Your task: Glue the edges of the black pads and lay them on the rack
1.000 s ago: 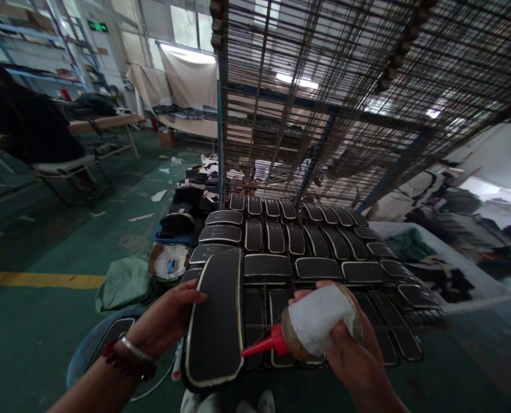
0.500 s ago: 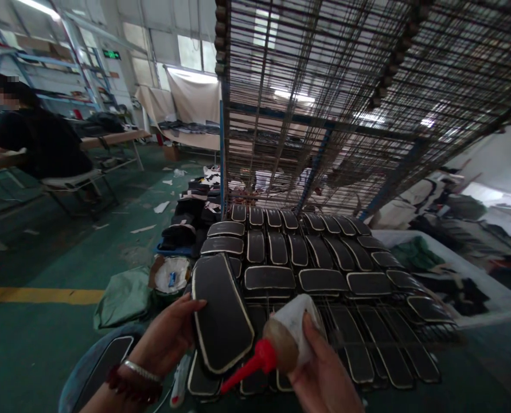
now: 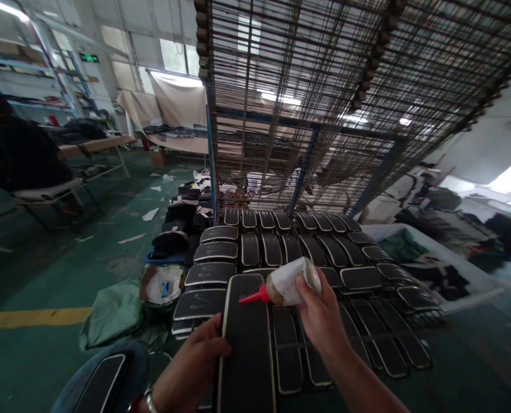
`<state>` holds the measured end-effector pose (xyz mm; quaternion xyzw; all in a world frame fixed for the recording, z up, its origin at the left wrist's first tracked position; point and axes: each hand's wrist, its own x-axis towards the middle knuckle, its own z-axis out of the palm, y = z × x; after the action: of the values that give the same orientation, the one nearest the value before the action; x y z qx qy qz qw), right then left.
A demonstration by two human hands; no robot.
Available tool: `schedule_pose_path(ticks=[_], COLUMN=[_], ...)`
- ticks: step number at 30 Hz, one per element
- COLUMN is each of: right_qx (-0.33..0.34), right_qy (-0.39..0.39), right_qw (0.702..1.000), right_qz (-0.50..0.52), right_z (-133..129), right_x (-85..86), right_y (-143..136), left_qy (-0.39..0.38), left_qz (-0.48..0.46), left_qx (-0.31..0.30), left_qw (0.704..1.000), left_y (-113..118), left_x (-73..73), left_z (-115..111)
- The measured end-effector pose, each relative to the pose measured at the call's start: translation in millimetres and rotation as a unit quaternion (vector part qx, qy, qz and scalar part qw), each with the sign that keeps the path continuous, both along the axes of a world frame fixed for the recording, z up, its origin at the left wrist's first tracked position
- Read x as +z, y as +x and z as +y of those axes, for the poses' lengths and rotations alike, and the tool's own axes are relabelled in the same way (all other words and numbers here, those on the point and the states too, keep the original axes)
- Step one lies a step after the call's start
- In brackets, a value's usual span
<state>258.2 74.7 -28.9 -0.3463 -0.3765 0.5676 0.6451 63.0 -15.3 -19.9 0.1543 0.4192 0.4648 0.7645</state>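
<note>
My left hand [image 3: 198, 357] grips the left edge of a long black panel [image 3: 245, 344] with a pale rim, its thumb on the face. The panel is held up in front of me, its lower end cut off by the frame. In my right hand [image 3: 318, 310] is a whitish squeeze bottle [image 3: 290, 280] with a red nozzle. The bottle lies nearly level, and its tip points left over the upper part of the panel. Whether the tip touches the surface I cannot tell. Behind are rows of similar black panels [image 3: 250, 250] on a wire rack.
Tilted wire shelves [image 3: 281, 132] rise above the panels. A round stool [image 3: 72, 378] at lower left carries another panel. Beside it are a green cloth bag [image 3: 111, 315] and a round container [image 3: 163, 287]. A white bin [image 3: 465, 298] stands right. A seated person [image 3: 18, 143] is at far left.
My right hand has raised the bottle and levelled it, bringing the nozzle over the panel. The panel in my left hand now stands straighter and lower. The view has turned slightly right.
</note>
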Motion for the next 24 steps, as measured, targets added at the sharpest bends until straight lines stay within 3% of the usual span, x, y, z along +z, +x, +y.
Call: schedule_pose_path(ticks=[7, 13, 16, 20, 24], right_qx=[0.127, 0.048, 0.036, 0.061, 0.073], right_qy=[-0.049, 0.092, 0.107, 0.027, -0.184], right_qw=[0.990, 0.992, 0.991, 0.997, 0.976], right_qz=[-0.043, -0.066, -0.070, -0.027, 0.090], right_z=[-20, -9, -15, -38, -56], right_x=[1.4, 15.2, 12.3, -0.4, -13.1], right_y=[31, 45, 42, 34, 29], left_qy=[0.026, 0.029, 0.031, 0.017, 0.003], left_qz=[-0.003, -0.005, -0.018, -0.015, -0.017], left_qx=[-0.009, -0.030, -0.039, -0.026, -0.007], left_qw=[1.000, 0.999, 0.999, 0.999, 1.000], left_y=[-12, -11, -9, -11, -20], left_x=[1.7, -2.4, -4.1, -4.5, -7.6], left_z=[4, 3, 3, 5, 10])
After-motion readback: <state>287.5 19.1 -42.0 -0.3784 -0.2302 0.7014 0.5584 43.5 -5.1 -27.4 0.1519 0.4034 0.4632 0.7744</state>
